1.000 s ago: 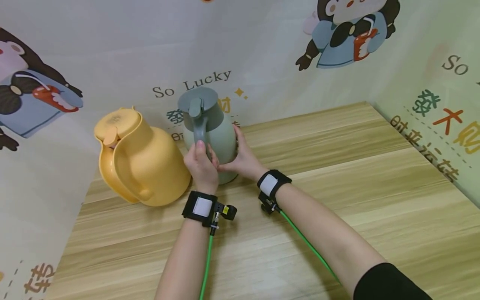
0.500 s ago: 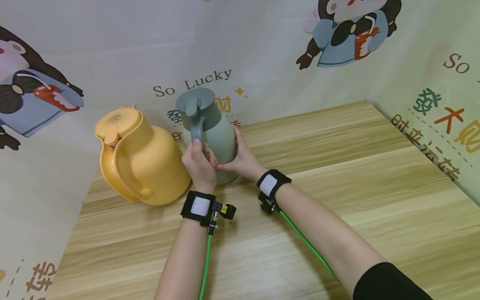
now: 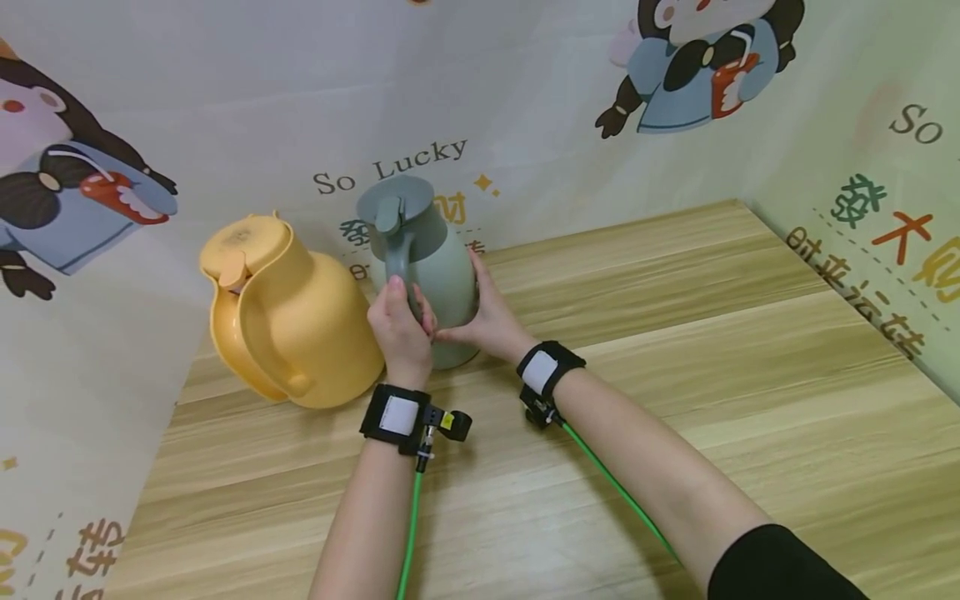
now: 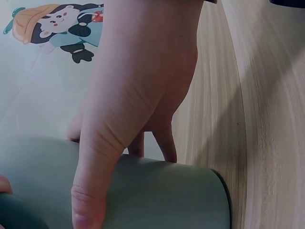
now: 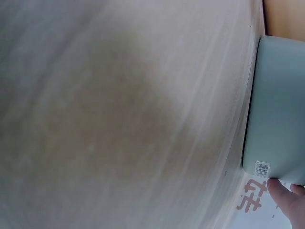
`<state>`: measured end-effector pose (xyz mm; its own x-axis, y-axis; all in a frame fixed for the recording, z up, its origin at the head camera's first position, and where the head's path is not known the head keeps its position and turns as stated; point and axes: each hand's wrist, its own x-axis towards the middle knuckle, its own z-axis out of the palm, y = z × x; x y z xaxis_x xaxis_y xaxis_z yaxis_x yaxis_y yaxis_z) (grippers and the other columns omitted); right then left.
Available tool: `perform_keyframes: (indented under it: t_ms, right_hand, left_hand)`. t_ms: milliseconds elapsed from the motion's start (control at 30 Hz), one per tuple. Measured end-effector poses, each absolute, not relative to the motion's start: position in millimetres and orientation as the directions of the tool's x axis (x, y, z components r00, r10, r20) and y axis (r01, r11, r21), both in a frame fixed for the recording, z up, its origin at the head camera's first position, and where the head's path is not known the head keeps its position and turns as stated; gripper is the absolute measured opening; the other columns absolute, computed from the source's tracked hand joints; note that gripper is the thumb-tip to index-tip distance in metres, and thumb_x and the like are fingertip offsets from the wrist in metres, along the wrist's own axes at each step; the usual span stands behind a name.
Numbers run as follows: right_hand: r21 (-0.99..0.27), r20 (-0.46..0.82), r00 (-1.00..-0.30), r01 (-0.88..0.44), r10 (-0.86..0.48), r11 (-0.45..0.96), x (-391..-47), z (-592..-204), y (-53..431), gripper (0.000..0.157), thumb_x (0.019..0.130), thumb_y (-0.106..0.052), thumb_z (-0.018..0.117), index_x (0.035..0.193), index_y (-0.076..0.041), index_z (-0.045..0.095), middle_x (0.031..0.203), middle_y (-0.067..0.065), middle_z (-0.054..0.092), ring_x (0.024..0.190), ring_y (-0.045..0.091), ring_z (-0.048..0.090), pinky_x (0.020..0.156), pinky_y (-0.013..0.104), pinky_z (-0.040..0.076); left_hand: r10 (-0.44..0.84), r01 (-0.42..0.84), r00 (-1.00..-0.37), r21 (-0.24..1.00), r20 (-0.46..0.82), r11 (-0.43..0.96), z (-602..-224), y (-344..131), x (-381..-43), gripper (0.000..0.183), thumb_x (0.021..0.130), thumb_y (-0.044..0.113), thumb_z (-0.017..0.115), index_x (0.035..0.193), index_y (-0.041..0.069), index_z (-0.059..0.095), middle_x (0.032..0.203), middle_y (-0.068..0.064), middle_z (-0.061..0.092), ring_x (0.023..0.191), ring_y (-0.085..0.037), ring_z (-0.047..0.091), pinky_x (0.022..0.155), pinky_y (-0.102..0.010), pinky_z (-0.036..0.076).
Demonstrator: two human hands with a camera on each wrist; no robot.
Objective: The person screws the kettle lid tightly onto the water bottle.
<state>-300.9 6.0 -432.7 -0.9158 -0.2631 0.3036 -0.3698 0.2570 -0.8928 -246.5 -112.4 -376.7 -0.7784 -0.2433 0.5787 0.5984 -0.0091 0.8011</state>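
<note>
A grey-green thermos jug (image 3: 447,271) stands at the back of the table, with its darker lid and handle facing me. My left hand (image 3: 400,335) grips the lower part of that handle, thumb on top. Against the jug's right side, my right hand (image 3: 497,318) holds the body, its thumb across the front and its fingers reaching round behind. From the left wrist camera, the right hand (image 4: 138,81) clasps the jug's body (image 4: 167,195); only a fingertip of the left shows at the edge. In the right wrist view, fingertips (image 5: 282,194) touch the jug near its barcode label.
Left of the green jug, close beside it, stands a larger yellow thermos jug (image 3: 322,325) with its handle toward me. The wood-grain table (image 3: 675,350) meets a printed cloth wall (image 3: 525,100) behind both jugs. Green cables (image 3: 611,483) trail from the wrist cameras.
The head view has shifted slightly, so the yellow jug and wall sit a little farther right. Both hands keep their hold on the green jug, which has barely moved.
</note>
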Motion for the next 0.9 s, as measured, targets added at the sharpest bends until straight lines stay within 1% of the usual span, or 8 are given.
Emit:
perform_keyframes:
  t_ms: [200,400,600,900]
  right_hand:
    - [-0.881,0.315,-0.912,-0.384,-0.263,0.276,-301.2,-434.2,6.6,0.126,0.059,-0.024,0.087,0.144,-0.032,-0.005,0.149,0.003,0.012,0.13,0.019,0.022,0.103,0.041,0.024]
    - [-0.871,0.322,-0.908,-0.395,-0.269,0.293,-301.1,-434.4,6.3,0.125,0.06,-0.027,0.087,0.144,-0.029,-0.006,0.149,0.004,0.011,0.13,0.02,0.023,0.103,0.041,0.025]
    - [-0.865,0.337,-0.901,-0.411,-0.273,0.288,-300.7,-435.4,7.3,0.125,0.06,-0.025,0.087,0.144,-0.031,-0.007,0.149,0.004,0.011,0.13,0.019,0.022,0.103,0.041,0.024]
    - [-0.874,0.305,-0.911,-0.383,-0.278,0.297,-298.8,-433.7,7.8,0.124,0.061,-0.027,0.086,0.143,-0.036,-0.007,0.149,0.003,0.012,0.13,0.019,0.022,0.103,0.041,0.025]
  left_hand:
    - [-0.221,0.583,-0.795,0.812,0.566,-0.017,-376.1,-112.9,-245.5,0.045,0.099,0.029,0.032,0.068,-0.002,0.044,0.046,-0.001,0.041,0.036,-0.013,0.036,0.034,-0.022,0.031]
    - [-0.205,0.59,-0.791,0.808,0.577,-0.002,-375.9,-113.8,-245.7,0.048,0.099,0.031,0.032,0.066,-0.002,0.043,0.046,-0.001,0.04,0.035,-0.013,0.037,0.033,-0.022,0.031]
    - [-0.2,0.562,-0.81,0.827,0.552,0.006,-375.5,-113.5,-244.6,0.05,0.099,0.034,0.032,0.065,-0.002,0.043,0.046,-0.001,0.041,0.036,-0.013,0.037,0.034,-0.022,0.031]
    - [-0.187,0.537,-0.831,0.843,0.523,-0.027,-373.8,-113.0,-241.6,0.049,0.099,0.032,0.032,0.064,-0.002,0.041,0.045,0.0,0.039,0.035,-0.013,0.036,0.033,-0.022,0.03]
